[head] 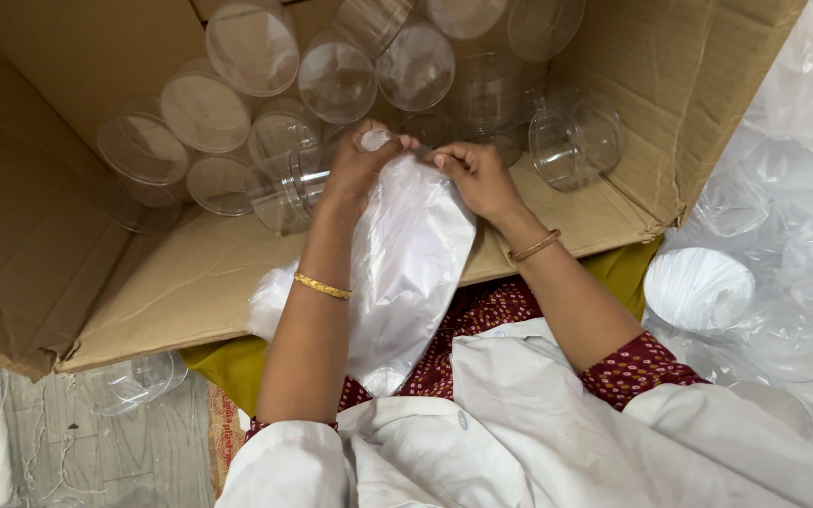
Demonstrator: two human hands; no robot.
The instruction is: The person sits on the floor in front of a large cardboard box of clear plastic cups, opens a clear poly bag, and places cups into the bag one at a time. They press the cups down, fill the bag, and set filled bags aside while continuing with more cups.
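Observation:
A white plastic bag (406, 273) lies over my lap, its top edge reaching the open cardboard box (181, 282). My left hand (358, 165) pinches the bag's top at its left corner. My right hand (478, 174) grips the same top edge just to the right. Both wrists wear thin gold bangles. Right behind my left hand a clear plastic jar (284, 188) lies on its side inside the box.
The box lies on its side, filled with several clear round plastic jars (336, 80); one jar (576, 139) sits at its right. A stack of white lids (698, 287) and clear plastic wrapping (802, 169) lie on the right. Another clear jar (143, 376) rests on the floor lower left.

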